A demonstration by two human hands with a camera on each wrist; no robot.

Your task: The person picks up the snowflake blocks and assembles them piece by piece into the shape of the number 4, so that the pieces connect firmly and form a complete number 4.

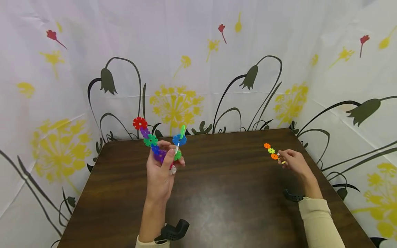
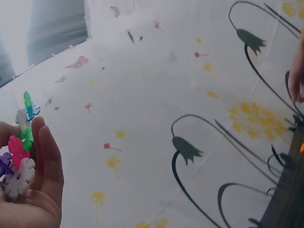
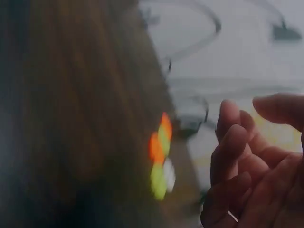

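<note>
My left hand is raised over the left half of the table and grips a bent chain of interlocking flower discs. One arm of the chain rises to a red disc, the other to a bright green one; a white disc and a pink disc show at the palm in the left wrist view. At the right, my right hand hovers beside a short chain of orange, yellow-green and white discs. The right wrist view shows that chain lying apart from the loosely bent fingers.
The dark brown wooden table backs onto a white curtain printed with flowers, which also runs along both sides. Black wrist mounts sit at both wrists. The table's right edge lies near the right forearm.
</note>
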